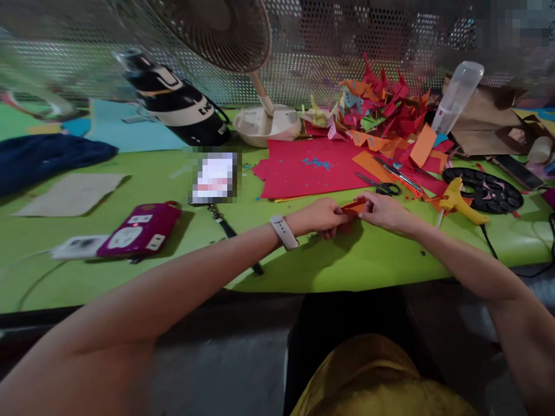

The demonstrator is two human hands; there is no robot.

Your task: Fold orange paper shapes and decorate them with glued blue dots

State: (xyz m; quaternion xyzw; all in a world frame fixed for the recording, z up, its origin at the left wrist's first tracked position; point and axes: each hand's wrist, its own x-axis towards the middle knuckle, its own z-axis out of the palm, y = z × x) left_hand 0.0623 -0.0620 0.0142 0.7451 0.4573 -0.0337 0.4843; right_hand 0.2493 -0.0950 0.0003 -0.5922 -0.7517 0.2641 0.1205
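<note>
Both of my hands meet over the front of the green-covered table [381, 268], with a small piece of orange paper [354, 207] between them. My left hand [321, 216], with a pale watch band at the wrist, pinches the paper's left end. Fingers of my right hand [385, 212] close on its right end. The paper looks folded, though my fingers hide part of it. Just beyond my hands lie dark-handled scissors [387, 189] and a red sheet [288, 173] with blue bits scattered on it. A craft knife [399, 175] rests on orange paper.
Behind the red sheet rises a heap of folded colourful paper [381, 110]. A yellow glue gun [460, 202] and black round tray [505, 193] are at right, near a clear bottle [459, 95]. To the left are a purple device [141, 230], a dark flask [173, 98] and a fan [264, 124].
</note>
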